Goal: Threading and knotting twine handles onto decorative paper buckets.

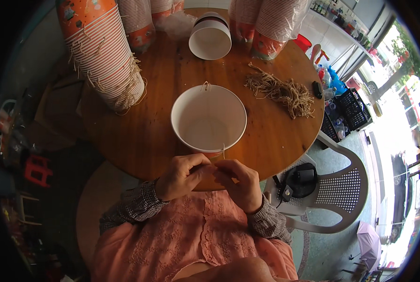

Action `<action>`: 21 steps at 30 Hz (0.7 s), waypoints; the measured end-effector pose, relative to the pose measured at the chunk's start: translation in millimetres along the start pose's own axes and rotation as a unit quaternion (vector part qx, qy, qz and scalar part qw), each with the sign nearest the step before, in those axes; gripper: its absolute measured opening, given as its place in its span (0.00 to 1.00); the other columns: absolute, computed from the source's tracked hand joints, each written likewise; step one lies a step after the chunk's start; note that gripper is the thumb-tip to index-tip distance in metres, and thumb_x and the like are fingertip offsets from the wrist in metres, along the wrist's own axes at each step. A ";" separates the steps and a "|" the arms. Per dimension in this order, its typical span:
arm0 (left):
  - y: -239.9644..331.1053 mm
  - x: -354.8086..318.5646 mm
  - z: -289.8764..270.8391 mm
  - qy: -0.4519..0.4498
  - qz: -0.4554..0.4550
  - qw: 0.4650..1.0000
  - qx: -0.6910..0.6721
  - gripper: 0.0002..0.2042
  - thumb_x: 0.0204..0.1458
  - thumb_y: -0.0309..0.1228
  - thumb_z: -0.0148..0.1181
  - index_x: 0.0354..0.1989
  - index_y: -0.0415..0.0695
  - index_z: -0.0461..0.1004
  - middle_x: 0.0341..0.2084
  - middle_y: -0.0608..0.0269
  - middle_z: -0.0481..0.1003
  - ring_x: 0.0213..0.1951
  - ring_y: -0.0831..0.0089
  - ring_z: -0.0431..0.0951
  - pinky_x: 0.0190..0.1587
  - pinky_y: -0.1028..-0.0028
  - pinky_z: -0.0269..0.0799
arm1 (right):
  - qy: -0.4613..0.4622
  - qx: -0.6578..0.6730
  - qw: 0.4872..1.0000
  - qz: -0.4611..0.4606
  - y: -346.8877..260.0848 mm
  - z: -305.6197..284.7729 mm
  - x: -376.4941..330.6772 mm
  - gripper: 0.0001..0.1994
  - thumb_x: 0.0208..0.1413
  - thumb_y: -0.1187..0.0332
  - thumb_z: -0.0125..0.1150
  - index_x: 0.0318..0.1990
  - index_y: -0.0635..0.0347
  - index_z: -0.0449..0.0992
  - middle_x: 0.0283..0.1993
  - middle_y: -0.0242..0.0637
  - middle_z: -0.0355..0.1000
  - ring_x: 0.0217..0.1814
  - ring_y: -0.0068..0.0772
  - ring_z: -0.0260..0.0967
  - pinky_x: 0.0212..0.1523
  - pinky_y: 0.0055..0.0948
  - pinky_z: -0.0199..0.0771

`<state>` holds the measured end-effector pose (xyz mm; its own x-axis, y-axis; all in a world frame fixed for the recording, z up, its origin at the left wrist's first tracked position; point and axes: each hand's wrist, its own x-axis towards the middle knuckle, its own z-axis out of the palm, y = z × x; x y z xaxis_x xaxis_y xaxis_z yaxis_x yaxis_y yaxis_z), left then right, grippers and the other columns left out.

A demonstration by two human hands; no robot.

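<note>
Two hands meet at the near rim of a white paper bucket (209, 118), and that is where I keep my eye. Beyond the hands, to the upper left, leans a tall stack of orange-printed paper buckets (102, 56) with string handles hanging from their rims. Further stacks in clear wrap (268, 23) stand above and to the right, and one empty white bucket (210, 38) lies on its side straight ahead. A loose heap of tan string pieces (283, 91) lies to the right of the hands on the round wooden table (139, 131).

Both forearms come up from the lower edge in checked sleeves, bent inward so the wrists nearly meet. My left hand (182, 175) is curled, fingers closed toward the thumb, pinching at the bucket's near edge. My right hand (240, 183) is likewise closed to a pinch, fingertips touching those of the left. Between them a thin string (223, 149) runs up to the bucket's rim; which hand has hold of it I cannot tell for sure. A white plastic chair (341, 188) stands to the right.
</note>
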<state>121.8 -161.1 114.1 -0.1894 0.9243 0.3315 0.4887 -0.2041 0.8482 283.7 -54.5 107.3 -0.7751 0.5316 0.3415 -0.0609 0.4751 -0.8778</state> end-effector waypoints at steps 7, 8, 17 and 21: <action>-4.6 -8.1 -1.9 0.091 -0.087 0.987 -0.096 0.07 0.59 0.29 0.55 0.33 0.38 0.72 0.20 0.69 0.70 0.23 0.85 0.66 0.26 0.83 0.63 | 0.120 0.042 0.992 0.025 10.9 1.6 -1.7 0.03 0.52 0.78 0.61 0.33 0.65 0.75 0.25 0.33 0.68 0.23 0.20 0.63 0.25 0.20 0.63; -8.4 -10.1 -1.3 0.105 -0.085 0.983 -0.126 0.08 0.60 0.31 0.54 0.33 0.39 0.72 0.19 0.73 0.68 0.23 0.89 0.64 0.26 0.85 0.60 | 0.141 0.047 0.989 0.029 9.7 0.0 -1.8 0.02 0.52 0.78 0.61 0.33 0.65 0.74 0.23 0.31 0.66 0.23 0.16 0.61 0.25 0.19 0.62; 3.0 -5.6 11.1 0.057 -0.035 0.997 -0.023 0.14 0.61 0.35 0.52 0.28 0.37 0.71 0.16 0.67 0.64 0.20 0.82 0.62 0.23 0.79 0.60 | 0.077 0.027 0.997 -0.009 3.6 1.9 -9.2 0.03 0.51 0.78 0.62 0.32 0.65 0.74 0.22 0.33 0.65 0.21 0.22 0.62 0.23 0.22 0.62; 11.9 -5.5 11.7 0.058 -0.020 0.998 -0.004 0.15 0.62 0.36 0.50 0.27 0.37 0.71 0.16 0.66 0.65 0.21 0.82 0.64 0.24 0.78 0.61 | 0.067 0.026 0.997 -0.018 2.9 -0.6 -13.3 0.03 0.50 0.78 0.62 0.32 0.65 0.74 0.23 0.34 0.65 0.21 0.22 0.62 0.23 0.22 0.62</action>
<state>138.7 -164.8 117.5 -0.3065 0.8879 0.3432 0.4730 -0.1708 0.8644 294.2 -59.8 100.5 -0.6818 0.6051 0.4110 -0.1220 0.4600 -0.8795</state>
